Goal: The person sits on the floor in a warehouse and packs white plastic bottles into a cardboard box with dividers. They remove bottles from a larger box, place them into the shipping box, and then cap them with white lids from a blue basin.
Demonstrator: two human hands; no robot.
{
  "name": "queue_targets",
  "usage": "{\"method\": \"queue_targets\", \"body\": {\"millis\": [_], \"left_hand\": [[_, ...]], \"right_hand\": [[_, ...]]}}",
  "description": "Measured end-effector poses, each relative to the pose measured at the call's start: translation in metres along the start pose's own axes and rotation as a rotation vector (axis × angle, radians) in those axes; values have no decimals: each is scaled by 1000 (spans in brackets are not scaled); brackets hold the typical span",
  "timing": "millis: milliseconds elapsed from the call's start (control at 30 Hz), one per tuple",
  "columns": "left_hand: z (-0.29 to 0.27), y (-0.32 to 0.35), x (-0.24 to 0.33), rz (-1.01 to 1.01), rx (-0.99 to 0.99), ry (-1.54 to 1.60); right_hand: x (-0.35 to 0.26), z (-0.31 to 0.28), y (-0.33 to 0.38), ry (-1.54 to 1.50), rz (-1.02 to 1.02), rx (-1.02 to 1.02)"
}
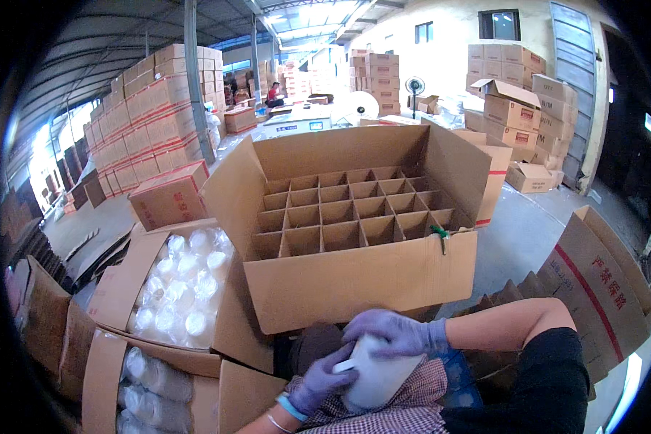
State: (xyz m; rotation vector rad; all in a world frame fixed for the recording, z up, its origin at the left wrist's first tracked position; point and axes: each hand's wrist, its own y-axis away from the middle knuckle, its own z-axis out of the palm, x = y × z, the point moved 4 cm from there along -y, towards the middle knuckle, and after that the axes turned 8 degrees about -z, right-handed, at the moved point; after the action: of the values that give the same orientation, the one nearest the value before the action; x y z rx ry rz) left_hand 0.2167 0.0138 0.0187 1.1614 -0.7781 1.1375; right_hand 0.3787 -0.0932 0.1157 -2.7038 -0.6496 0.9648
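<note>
The purple-gloved right hand (389, 332) holds a tilted white container (372, 370), fingers across its upper end, while the purple-gloved left hand (321, 381) curls its fingers around the left edge, above a checked garment (412, 405), near the divided carton (358, 282)

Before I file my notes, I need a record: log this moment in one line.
gloved left hand, gloved right hand: holding white object | ahead: open carton, cardboard dividers inside | left: bagged white items, boxed
</note>
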Motion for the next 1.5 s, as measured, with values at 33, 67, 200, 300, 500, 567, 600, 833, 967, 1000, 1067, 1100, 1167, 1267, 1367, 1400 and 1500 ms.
{"method": "queue_targets", "body": {"millis": [33, 67, 200, 300, 500, 567, 600, 833, 967, 1000, 1067, 1100, 1167, 1267, 1367, 1400, 1500], "left_hand": [[16, -3, -17, 117, 107, -65], [34, -12, -31, 237, 133, -251], [28, -5, 11, 281, 42, -89], [1, 8, 47, -17, -132, 214], [67, 9, -10, 156, 177, -478], [45, 5, 3, 206, 129, -83], [33, 6, 4, 129, 62, 33], [7, 1, 7, 146, 101, 90], [26, -13, -23, 267, 251, -6], [18, -13, -24, 275, 267, -36], [11, -9, -19, 222, 292, -95], [13, -4, -12, 183, 293, -186], [25, -4, -11, 142, 267, -57], [26, 5, 10, 109, 251, 22], [14, 7, 14, 10, 157, 72], [11, 4, 16, 7, 125, 62], [1, -1, 10, -9, 57, 31]], "right_hand": [[48, 17, 16, -253, 471, 134], [92, 31, 39, -486, 954, 264], [56, -12, 2, -37, 642, 183], [10, -20, -3, 129, -45, 189], [63, 5, 8, -461, 741, 103], [13, -10, -21, -875, 1202, 327], [21, -12, -16, -487, 679, 270], [46, 10, -6, -293, 397, 44], [70, 12, 16, -154, 841, 71], [59, 3, 8, -23, 864, 87], [54, -6, 7, 75, 968, 80], [57, -8, 10, 19, 1014, 34], [44, -19, 16, -117, 1094, -69], [22, -23, 13, -177, 855, -94], [3, -32, 6, -98, 470, -128], [0, -35, 6, -94, 393, -147], [1, -29, 8, -119, 239, -158]]}}
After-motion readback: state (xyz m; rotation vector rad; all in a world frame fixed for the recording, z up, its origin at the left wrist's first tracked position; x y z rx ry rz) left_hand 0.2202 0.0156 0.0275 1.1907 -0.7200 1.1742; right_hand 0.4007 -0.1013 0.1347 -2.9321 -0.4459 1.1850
